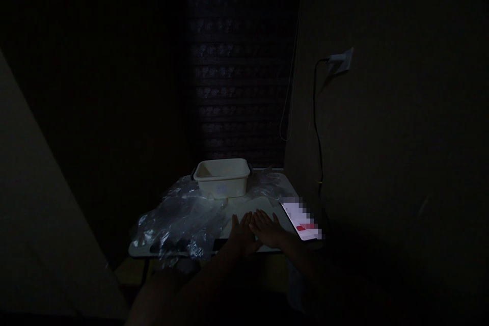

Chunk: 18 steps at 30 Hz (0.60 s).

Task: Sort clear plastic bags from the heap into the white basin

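My left hand [242, 233] and my right hand [267, 230] are side by side over the front of a small table. Their fingers are stretched out, and the inner edges of the hands meet or overlap. Neither hand holds anything that I can see. Beneath and beyond them lies a pale flat sheet [260, 205], its kind hard to make out in the dark. Just to the right of my right hand is a smartphone [300, 219] with a lit, pixelated screen. Clear crinkled plastic [183, 219] spreads to the left of my left hand.
A white rectangular tub [222, 187] with dark side handles stands at the back of the table [283, 183]. On the right wall, a black cable [315, 112] hangs from a plug in a socket [341, 62]. A dark slatted blind [237, 71] covers the back. The room is very dim.
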### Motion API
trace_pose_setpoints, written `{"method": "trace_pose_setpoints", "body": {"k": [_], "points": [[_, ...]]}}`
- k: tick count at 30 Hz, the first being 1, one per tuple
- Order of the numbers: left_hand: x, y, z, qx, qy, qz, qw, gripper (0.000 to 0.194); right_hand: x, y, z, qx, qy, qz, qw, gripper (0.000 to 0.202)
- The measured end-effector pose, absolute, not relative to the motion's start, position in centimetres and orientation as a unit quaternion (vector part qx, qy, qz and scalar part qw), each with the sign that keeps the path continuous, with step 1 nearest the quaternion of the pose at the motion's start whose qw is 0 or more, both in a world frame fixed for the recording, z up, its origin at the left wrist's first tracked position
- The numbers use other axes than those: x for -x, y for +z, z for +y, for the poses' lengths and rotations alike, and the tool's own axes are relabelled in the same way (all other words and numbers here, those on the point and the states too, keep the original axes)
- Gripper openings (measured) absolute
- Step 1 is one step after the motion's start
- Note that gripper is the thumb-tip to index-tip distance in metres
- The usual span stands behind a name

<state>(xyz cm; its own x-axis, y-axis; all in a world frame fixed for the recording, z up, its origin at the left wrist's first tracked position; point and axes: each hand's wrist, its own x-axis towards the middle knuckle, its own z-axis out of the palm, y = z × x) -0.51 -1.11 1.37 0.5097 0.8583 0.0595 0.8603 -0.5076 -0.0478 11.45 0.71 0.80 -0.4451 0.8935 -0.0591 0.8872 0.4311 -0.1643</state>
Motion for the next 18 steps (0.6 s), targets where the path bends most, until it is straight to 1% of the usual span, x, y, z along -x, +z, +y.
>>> {"method": "trace_pose_setpoints", "body": {"k": [6,10,12,15,18], "points": [[0.6,0.9,-1.0,0.871,-0.03,-0.488,0.046,0.064,-11.3,1.3,0.4,0.524,0.105,-0.845,0.023,0.056],[0.6,0.6,-1.0,0.867,-0.046,-0.494,0.043,0.067,-11.4,2.0,0.6,0.534,0.134,-0.834,0.038,0.055],[0.6,0.8,-1.1,0.859,-0.049,-0.509,0.032,0.07,-11.7,2.3,1.1,0.531,0.151,-0.831,0.064,0.049],[0.7,1.6,-1.2,0.847,-0.039,-0.53,0.008,0.078,-12.3,2.6,2.3,0.544,0.165,-0.816,0.108,0.035],[1.1,2.6,-1.1,0.844,-0.04,-0.534,-0.013,0.081,-12.7,2.9,3.4,0.591,0.143,-0.784,0.125,0.028]]}}
